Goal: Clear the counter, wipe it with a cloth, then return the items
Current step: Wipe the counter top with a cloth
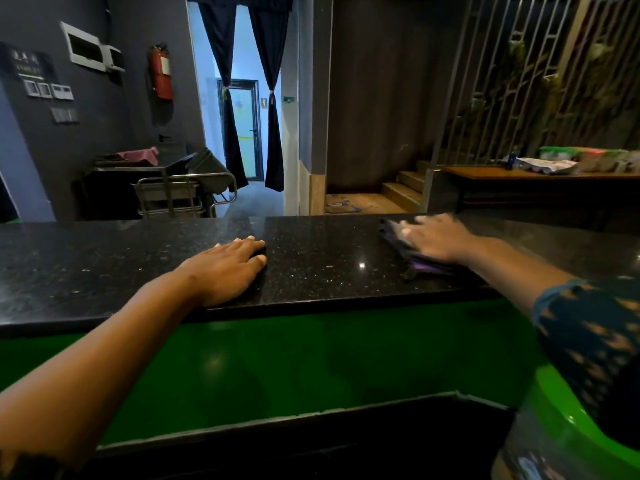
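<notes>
A black speckled stone counter (pixel 329 258) runs across the view above a green front panel. My left hand (pixel 228 268) lies flat on it near the middle, fingers straight, holding nothing. My right hand (pixel 436 239) presses flat on a dark purple cloth (pixel 420 263) at the counter's right part; the hand is motion-blurred. The cloth sticks out to the left of and below the hand. No other items stand on the visible counter.
Beyond the counter stand a metal trolley (pixel 183 194) on the left and a curtained doorway (pixel 246 129) in the middle. Wooden steps (pixel 401 188) and a wooden table (pixel 540 174) carrying packets are on the right. A green container (pixel 568 441) sits at bottom right.
</notes>
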